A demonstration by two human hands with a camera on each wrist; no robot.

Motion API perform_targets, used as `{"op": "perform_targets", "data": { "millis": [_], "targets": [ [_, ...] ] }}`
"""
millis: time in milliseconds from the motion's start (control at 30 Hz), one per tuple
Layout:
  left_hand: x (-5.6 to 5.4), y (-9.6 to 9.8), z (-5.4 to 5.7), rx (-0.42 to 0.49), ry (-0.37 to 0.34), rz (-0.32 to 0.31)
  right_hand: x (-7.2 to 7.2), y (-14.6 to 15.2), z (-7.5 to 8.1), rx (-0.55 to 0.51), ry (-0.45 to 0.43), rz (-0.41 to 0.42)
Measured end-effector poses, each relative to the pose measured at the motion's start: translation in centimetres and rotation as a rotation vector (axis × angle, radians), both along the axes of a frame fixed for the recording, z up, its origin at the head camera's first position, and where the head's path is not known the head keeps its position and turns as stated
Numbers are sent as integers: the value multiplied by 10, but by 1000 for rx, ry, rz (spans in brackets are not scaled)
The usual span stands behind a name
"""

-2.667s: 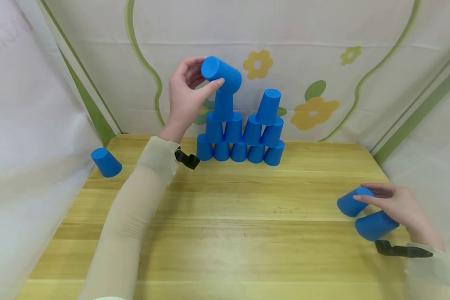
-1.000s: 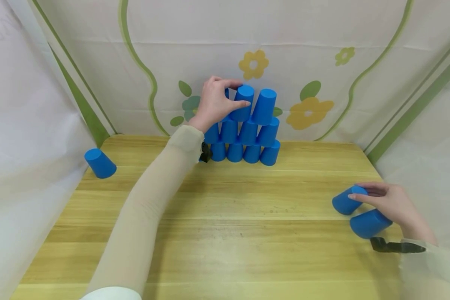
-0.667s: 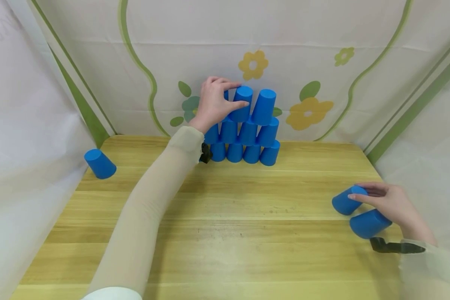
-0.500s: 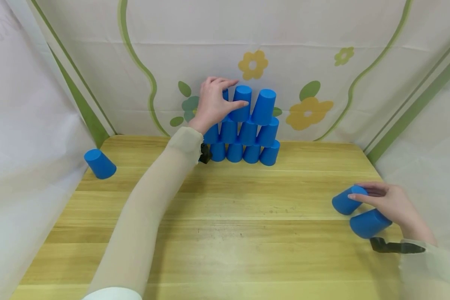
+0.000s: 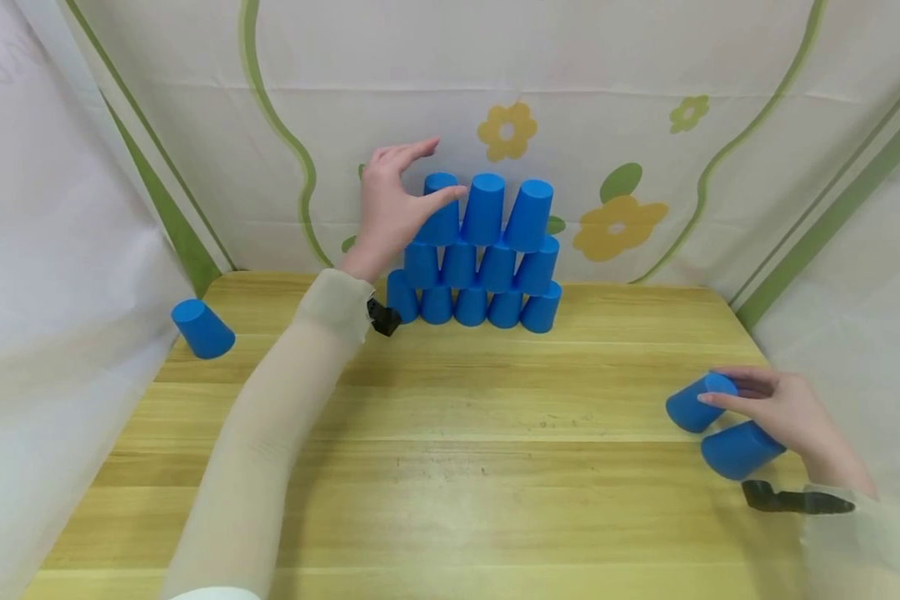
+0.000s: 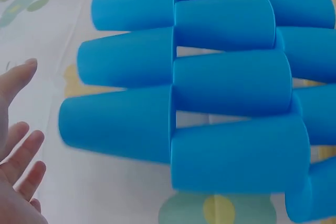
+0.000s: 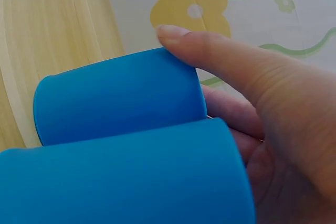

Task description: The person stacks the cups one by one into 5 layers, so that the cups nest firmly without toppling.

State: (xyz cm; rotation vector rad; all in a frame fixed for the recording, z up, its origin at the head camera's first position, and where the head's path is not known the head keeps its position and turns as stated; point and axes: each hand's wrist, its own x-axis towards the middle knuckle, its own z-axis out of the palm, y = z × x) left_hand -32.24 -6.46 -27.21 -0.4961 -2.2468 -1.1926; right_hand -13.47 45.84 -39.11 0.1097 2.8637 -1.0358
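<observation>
A stack of upside-down blue cups [image 5: 459, 265] stands at the back of the table, with three cups in its top row. My left hand [image 5: 390, 208] is beside the left top cup [image 5: 441, 223], thumb and fingers spread and holding nothing; the left wrist view shows the fingers [image 6: 23, 156] apart from the cups. At the right, my right hand [image 5: 795, 412] pinches the top end of a blue cup [image 5: 696, 406] between thumb and fingers. Another blue cup [image 5: 738, 451] stands just nearer, under that hand, and partly covers the fingers in the right wrist view.
One more blue cup [image 5: 203, 329] stands alone at the table's left edge. The wooden table [image 5: 450, 517] is bordered by white cloth walls [image 5: 570, 50] with printed flowers, close behind the stack.
My left hand brought a cup down into the middle of the top row, let go of it and drew back to the left. The right hand keeps its grip in place.
</observation>
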Motion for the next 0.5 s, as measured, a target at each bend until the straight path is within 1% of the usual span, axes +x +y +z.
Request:
{"op": "perform_targets", "data": {
  "millis": [100,167,233,400,500],
  "targets": [
    [8,-14,-7,40,51,-9,1,3,-2,24,54,45],
    [13,-25,-14,67,62,-10,1,4,-4,29,78,73],
    [18,-36,-22,90,61,-1,1,5,-5,41,81,85],
    [28,-63,-44,159,4,32,0,5,-6,61,72,91],
    [36,-77,-57,199,-35,46,0,4,-7,57,74,86]
  ]
}}
